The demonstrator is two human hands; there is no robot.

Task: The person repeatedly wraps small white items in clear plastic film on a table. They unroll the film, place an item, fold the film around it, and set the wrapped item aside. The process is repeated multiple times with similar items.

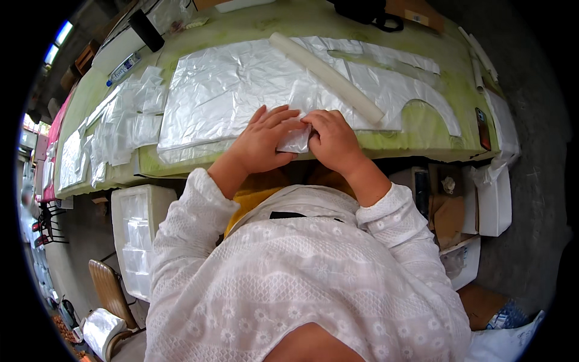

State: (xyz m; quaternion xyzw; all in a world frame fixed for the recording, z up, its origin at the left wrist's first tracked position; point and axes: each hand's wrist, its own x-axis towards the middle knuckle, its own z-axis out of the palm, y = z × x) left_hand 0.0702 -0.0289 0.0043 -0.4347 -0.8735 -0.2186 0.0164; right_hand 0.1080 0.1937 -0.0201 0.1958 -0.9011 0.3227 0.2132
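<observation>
At the table's near edge, a small folded clear plastic bag [295, 142] lies between my two hands. My left hand [256, 140] is spread flat against its left side, fingers stretched out and thumb apart. On the other side, my right hand [335, 142] has its fingers bent, pinching the bag's edge between thumb and forefinger. Just beyond my hands spreads a wide stack of flat clear plastic bags [211, 84]. A long off-white roll or tube [329, 78] rests slantwise across that stack.
Folded plastic packets [123, 123] are piled at the left on the green-covered table [253, 27]. Further back stand a bottle [123, 68] and a black cylinder [146, 30]. A phone [482, 128] lies at the right edge. A white foam box [157, 202] holds packets below left; open boxes [494, 202] stand below right.
</observation>
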